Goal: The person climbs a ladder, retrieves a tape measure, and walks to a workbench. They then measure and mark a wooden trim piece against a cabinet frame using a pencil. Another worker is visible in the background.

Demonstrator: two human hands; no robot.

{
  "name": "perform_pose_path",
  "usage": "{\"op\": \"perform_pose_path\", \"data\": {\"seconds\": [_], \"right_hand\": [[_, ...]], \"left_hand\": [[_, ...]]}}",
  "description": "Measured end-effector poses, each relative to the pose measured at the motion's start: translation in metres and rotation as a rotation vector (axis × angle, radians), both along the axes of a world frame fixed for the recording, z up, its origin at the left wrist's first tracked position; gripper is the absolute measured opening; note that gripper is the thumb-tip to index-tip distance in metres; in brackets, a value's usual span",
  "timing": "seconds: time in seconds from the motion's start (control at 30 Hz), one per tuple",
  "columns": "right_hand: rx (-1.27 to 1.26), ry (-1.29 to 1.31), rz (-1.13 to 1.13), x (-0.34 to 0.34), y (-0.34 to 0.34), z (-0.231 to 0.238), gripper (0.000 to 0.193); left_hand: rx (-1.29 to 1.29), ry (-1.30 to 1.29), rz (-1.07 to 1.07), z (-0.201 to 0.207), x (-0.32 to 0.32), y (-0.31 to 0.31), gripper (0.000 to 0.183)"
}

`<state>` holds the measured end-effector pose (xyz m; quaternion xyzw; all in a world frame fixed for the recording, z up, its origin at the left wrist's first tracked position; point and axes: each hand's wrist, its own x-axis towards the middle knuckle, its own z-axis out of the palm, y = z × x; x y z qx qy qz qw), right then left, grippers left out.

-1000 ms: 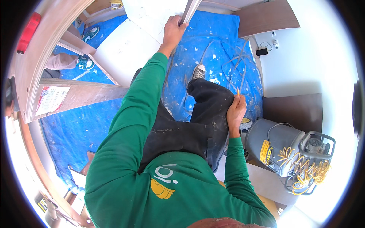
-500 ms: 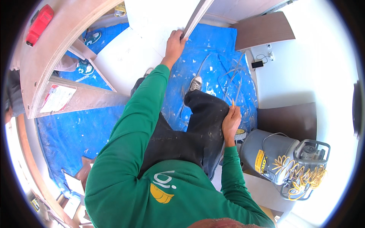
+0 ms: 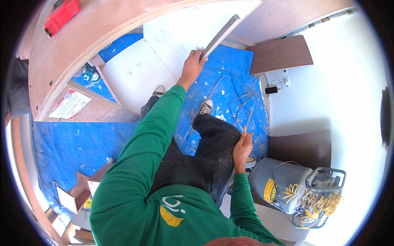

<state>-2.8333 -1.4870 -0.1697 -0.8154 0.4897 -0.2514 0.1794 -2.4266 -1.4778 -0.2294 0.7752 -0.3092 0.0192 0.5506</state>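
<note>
My left hand reaches forward, its fingers closed around the near end of a narrow grey-brown strip. That strip lies along the right edge of a large white panel with pencil marks on it. A second white board lies flat just left of my hand, also marked. Down by my right knee, my right hand pinches a pencil, its tip pointing up and away from me. Most of the pencil is hidden by my fingers.
A curved plywood piece carrying a red tool case stands at left. Blue sheeting with loose strapping covers the floor. A grey vacuum or compressor with a coiled yellow hose stands right, near brown boards.
My view has tilted, bringing the strip's far end and more of the marked panel into sight. Both hands keep their holds. A nearby person's shoes at left are now mostly hidden.
</note>
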Motion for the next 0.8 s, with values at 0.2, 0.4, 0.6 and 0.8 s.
{"op": "perform_pose_path", "data": {"seconds": [0.2,0.4,0.6,0.8], "right_hand": [[0.038,0.024,0.003,0.000,-0.001,0.004,0.028],[0.019,0.039,-0.001,0.000,0.000,0.001,0.030],[-0.008,0.041,0.046,0.001,-0.002,0.000,0.028],[0.010,0.048,0.073,0.007,0.003,0.009,0.027]], "left_hand": [[-0.059,-0.044,0.029,0.013,-0.002,-0.004,0.034],[-0.061,-0.027,0.009,0.037,-0.006,-0.003,0.032],[-0.112,-0.061,0.030,0.043,-0.002,-0.005,0.033],[-0.116,-0.035,0.023,0.037,0.000,-0.005,0.034]]}}
